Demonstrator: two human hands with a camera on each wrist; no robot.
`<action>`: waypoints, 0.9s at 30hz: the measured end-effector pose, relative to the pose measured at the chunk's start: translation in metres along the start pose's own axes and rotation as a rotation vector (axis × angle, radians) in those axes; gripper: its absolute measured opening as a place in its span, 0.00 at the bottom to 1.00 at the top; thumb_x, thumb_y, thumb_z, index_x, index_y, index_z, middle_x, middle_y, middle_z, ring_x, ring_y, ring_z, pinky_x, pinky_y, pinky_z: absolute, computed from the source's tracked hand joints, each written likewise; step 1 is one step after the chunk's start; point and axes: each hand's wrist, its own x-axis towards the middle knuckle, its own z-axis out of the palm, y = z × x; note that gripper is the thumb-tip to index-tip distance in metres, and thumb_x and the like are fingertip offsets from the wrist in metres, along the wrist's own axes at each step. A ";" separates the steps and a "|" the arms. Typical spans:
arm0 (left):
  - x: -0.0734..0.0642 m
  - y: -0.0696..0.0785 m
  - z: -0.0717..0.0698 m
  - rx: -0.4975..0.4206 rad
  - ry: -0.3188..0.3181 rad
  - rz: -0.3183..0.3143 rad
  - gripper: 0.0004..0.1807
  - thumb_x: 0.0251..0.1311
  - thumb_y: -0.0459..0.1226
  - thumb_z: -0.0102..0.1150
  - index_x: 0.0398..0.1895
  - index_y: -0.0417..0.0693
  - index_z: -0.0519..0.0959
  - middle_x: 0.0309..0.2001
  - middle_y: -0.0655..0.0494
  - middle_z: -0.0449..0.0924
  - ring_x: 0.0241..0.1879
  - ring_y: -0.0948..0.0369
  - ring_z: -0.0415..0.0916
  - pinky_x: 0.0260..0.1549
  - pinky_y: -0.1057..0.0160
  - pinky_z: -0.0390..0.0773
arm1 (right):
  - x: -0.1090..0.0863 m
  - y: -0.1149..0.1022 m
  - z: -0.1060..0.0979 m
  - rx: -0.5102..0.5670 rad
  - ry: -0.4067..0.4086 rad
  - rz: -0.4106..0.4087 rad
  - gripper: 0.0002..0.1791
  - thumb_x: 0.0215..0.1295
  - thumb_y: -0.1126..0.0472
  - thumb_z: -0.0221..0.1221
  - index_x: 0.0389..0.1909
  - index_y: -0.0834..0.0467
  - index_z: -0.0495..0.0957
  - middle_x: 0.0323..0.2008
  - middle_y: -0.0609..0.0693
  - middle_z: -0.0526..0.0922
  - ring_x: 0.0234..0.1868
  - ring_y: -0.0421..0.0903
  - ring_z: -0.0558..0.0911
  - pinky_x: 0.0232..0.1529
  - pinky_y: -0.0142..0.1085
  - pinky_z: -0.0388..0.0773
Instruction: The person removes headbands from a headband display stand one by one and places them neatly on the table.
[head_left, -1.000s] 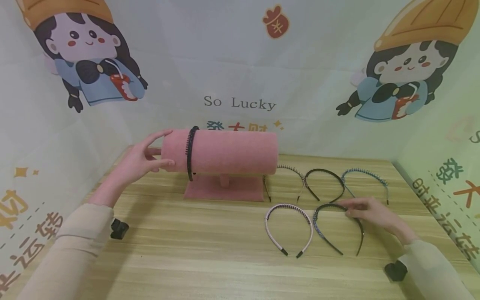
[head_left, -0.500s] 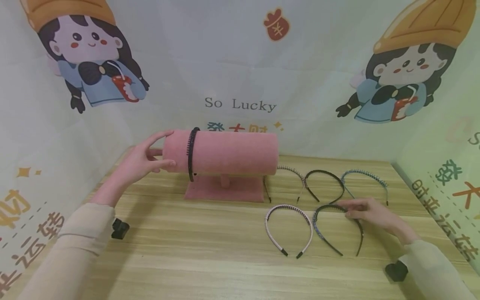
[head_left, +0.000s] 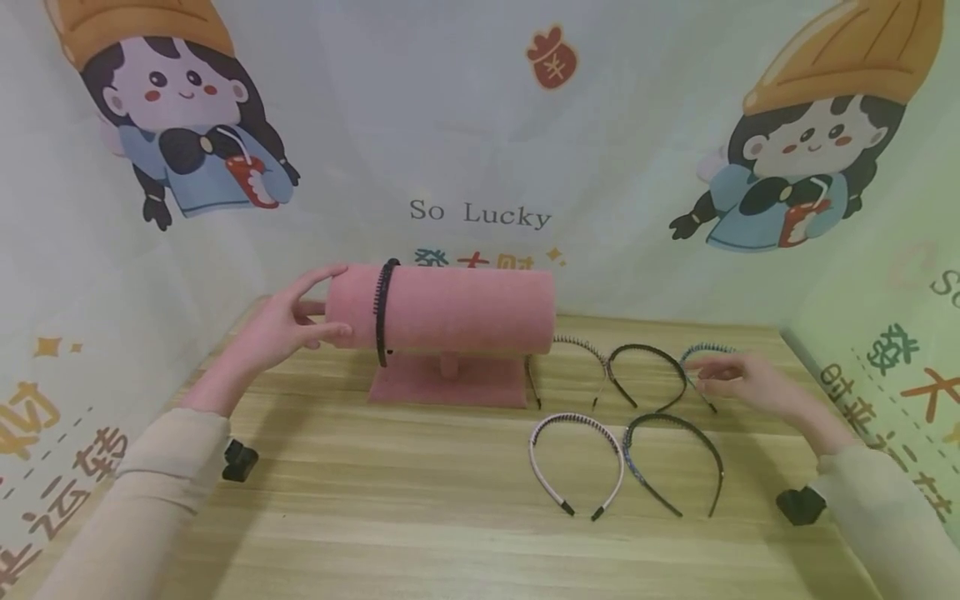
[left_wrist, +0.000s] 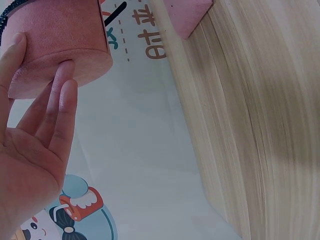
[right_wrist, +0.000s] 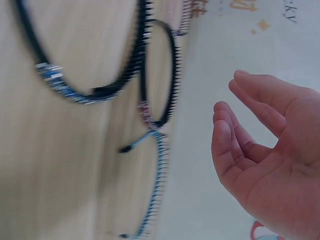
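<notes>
A pink cylindrical headband stand (head_left: 472, 308) stands at the back of the table, a black toothed headband (head_left: 381, 321) around its left part. My left hand (head_left: 270, 333) grips the stand's left end: in the left wrist view the thumb lies on the side of the roll (left_wrist: 65, 30) and fingertips touch the end face. At the right, my right hand (head_left: 757, 387) hovers over a light blue toothed headband (head_left: 705, 347), covering part of it in the head view. Apart from that blue headband (right_wrist: 160, 175), its fingers are loosely bent and hold nothing.
Beside the stand lie a pale toothed headband (head_left: 581, 340) and a black one (head_left: 637, 347). In front of them are a pale pink headband (head_left: 533, 458) and a black one with a blue section (head_left: 675, 417). Printed cloth (head_left: 480, 133) walls the table.
My right hand has left the front black headband and moved back and slightly right to the blue one. My left hand keeps its hold on the stand.
</notes>
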 end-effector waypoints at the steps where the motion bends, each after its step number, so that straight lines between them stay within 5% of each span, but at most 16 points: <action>1: 0.000 0.000 0.000 0.000 0.002 -0.003 0.47 0.56 0.54 0.68 0.75 0.82 0.51 0.62 0.39 0.78 0.45 0.54 0.85 0.40 0.57 0.82 | 0.001 -0.003 -0.002 -0.006 0.003 0.009 0.23 0.72 0.58 0.56 0.65 0.64 0.72 0.52 0.63 0.81 0.46 0.32 0.78 0.44 0.36 0.79; 7: 0.000 0.000 0.001 -0.007 -0.006 -0.002 0.47 0.57 0.52 0.68 0.76 0.80 0.51 0.62 0.39 0.77 0.45 0.53 0.84 0.40 0.57 0.82 | 0.011 -0.027 -0.017 -0.028 0.056 0.004 0.22 0.74 0.57 0.53 0.65 0.62 0.73 0.55 0.63 0.81 0.47 0.32 0.78 0.46 0.37 0.77; 15: 0.001 -0.001 0.001 -0.017 -0.009 0.011 0.47 0.58 0.51 0.68 0.76 0.80 0.50 0.61 0.38 0.78 0.44 0.53 0.85 0.39 0.58 0.83 | 0.032 -0.063 -0.033 -0.061 0.103 -0.028 0.23 0.75 0.55 0.53 0.66 0.59 0.72 0.56 0.62 0.80 0.55 0.55 0.78 0.50 0.46 0.76; 27: 0.000 -0.002 0.000 -0.015 -0.005 0.015 0.47 0.58 0.51 0.68 0.76 0.79 0.50 0.61 0.38 0.77 0.44 0.53 0.85 0.39 0.59 0.83 | 0.066 -0.126 -0.037 -0.040 0.185 -0.068 0.21 0.73 0.51 0.55 0.63 0.52 0.76 0.54 0.58 0.82 0.56 0.53 0.78 0.56 0.51 0.72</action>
